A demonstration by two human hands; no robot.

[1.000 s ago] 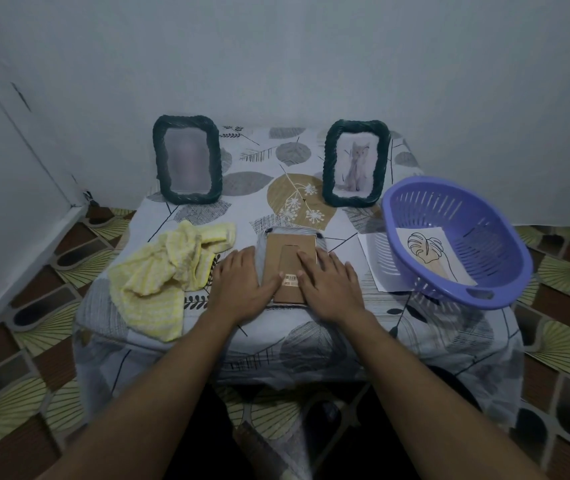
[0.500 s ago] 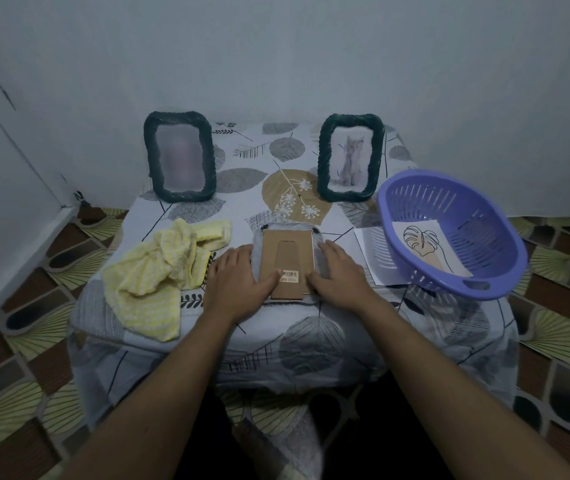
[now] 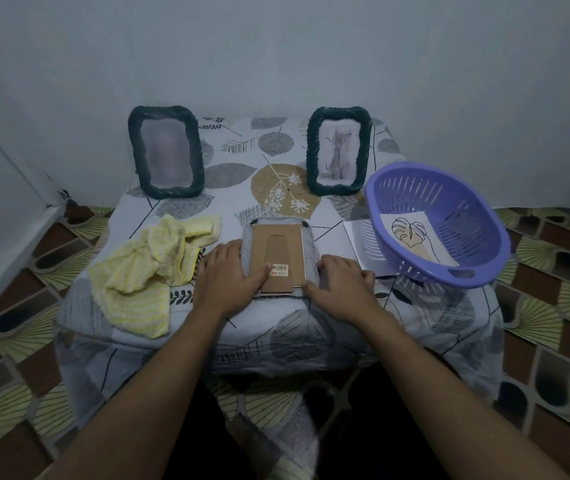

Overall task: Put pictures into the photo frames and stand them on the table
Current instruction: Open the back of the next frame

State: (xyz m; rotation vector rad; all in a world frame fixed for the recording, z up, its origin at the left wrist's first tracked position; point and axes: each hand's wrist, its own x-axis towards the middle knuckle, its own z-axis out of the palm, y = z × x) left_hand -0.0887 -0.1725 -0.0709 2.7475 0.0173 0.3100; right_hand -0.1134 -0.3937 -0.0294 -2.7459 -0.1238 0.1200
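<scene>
A photo frame lies face down at the table's front middle, its brown cardboard back with fold-out stand and barcode sticker facing up. My left hand rests on the frame's left edge, thumb pressing the cardboard beside the sticker. My right hand touches the frame's right edge with fingers curled at its lower corner. Two dark green frames stand upright at the back: the left one holds a blurred picture, the right one a cat picture. A leaf drawing lies in the purple basket.
A crumpled yellow cloth lies at the front left. A white sheet sticks out from under the basket, which overhangs the right edge. The small table wears a leaf-print cover, against a wall. Patterned floor surrounds it.
My right hand slid off the cardboard back to the frame's right edge. My left hand stayed at the left edge with its thumb on the back. The view tilted slightly.
</scene>
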